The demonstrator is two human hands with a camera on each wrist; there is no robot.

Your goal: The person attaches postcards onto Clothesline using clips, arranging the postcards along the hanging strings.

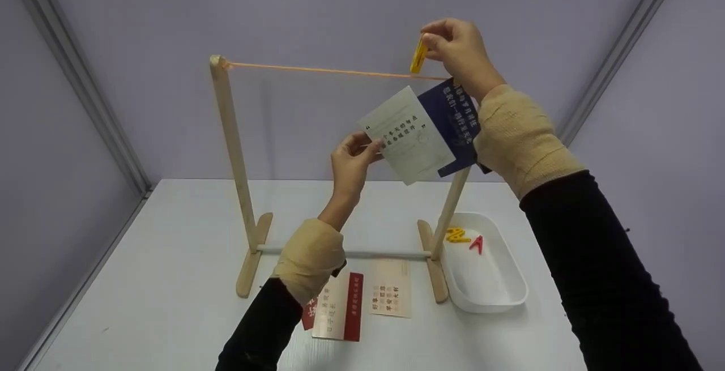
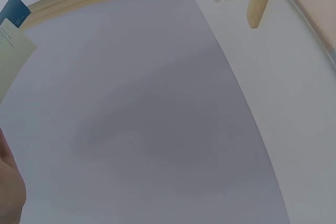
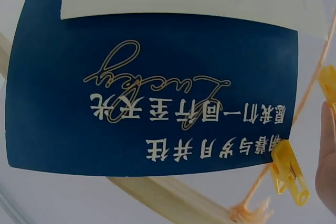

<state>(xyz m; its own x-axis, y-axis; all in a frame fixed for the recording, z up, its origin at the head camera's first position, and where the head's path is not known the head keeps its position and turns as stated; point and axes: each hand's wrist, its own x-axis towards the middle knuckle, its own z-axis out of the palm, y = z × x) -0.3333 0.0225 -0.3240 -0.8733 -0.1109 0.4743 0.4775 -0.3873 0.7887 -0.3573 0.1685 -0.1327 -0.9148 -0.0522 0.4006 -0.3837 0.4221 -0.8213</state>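
My left hand (image 1: 352, 164) pinches a pale green card (image 1: 405, 139) with dark lettering by its left corner. The card is tilted and overlaps part of a dark blue card (image 1: 447, 113). Just above the orange cord (image 1: 317, 69), my right hand (image 1: 460, 48) holds a yellow clothespin (image 1: 418, 56) between thumb and fingers. A second yellow clothespin (image 3: 289, 174) fastens the blue card's corner to the cord, seen in the right wrist view. In the left wrist view, only part of the left hand (image 2: 9, 187) shows at the edge.
The cord spans a wooden frame (image 1: 233, 150) on a white table (image 1: 141, 280). A white tub (image 1: 487, 286) by its right foot holds yellow clothespins (image 1: 456, 235) and a red clothespin (image 1: 477, 244). Below the frame lie a red-and-cream card (image 1: 352, 308) and a beige card (image 1: 391, 289).
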